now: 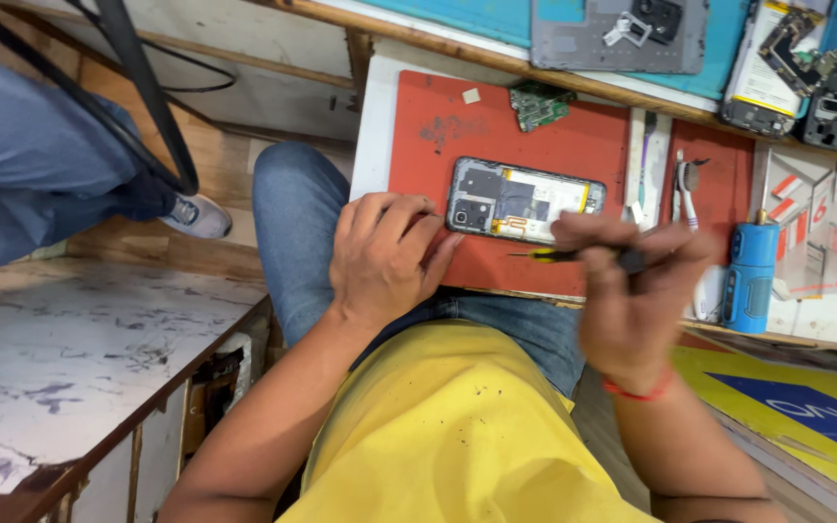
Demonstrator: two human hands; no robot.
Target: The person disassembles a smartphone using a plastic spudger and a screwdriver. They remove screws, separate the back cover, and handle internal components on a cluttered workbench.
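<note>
Right hand (636,291) pinches a small screwdriver (573,256), blurred.
Its tip points left, just near of the opened phone (523,201) on the red mat (554,145); left hand (385,254), fingers curled, touches the phone's left end.

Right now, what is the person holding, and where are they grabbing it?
The right hand grips a small screwdriver by its dark handle, its tip pointing left below the opened phone. The left hand holds nothing; its fingers rest by the phone's left end.
</note>
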